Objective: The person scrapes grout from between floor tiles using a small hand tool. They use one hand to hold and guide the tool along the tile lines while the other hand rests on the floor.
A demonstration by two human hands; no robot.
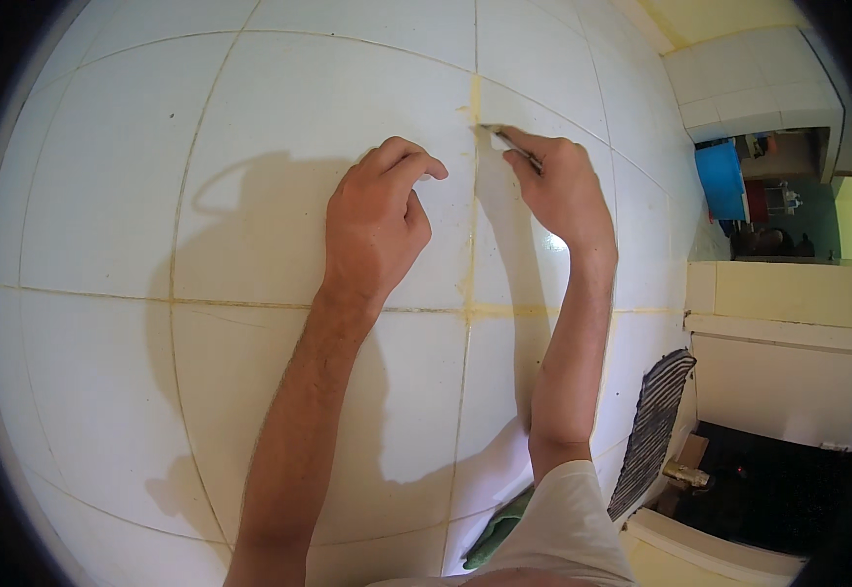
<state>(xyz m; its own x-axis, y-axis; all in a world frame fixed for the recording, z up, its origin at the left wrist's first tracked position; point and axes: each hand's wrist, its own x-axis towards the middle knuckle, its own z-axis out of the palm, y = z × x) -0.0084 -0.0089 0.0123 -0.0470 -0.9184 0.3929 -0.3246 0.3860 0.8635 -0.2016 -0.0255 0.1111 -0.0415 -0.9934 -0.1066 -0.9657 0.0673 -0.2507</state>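
My right hand [565, 184] pinches a slim metal tool with a pointed tip [493, 130], perhaps a small blade; its exact kind is unclear. The tip is at or very close to a yellowish grout line [475, 103] between large white tiles [348, 78]. Left of that line, my left hand [377, 210] hovers over or rests on the tile. Its fingers are loosely bent, with the index finger apart from the thumb, and nothing shows in it. Yellow residue [465, 284] runs along the same joint farther down. Both arms cast shadows on the tiles.
A black-and-grey striped mat [653, 430] lies at the right, and a green cloth [500, 528] shows beside my sleeve. Beyond are a low white ledge [778, 333], a blue tub [720, 182], a red container [757, 201] and a dark opening [768, 489] with a brass-coloured fitting [685, 475].
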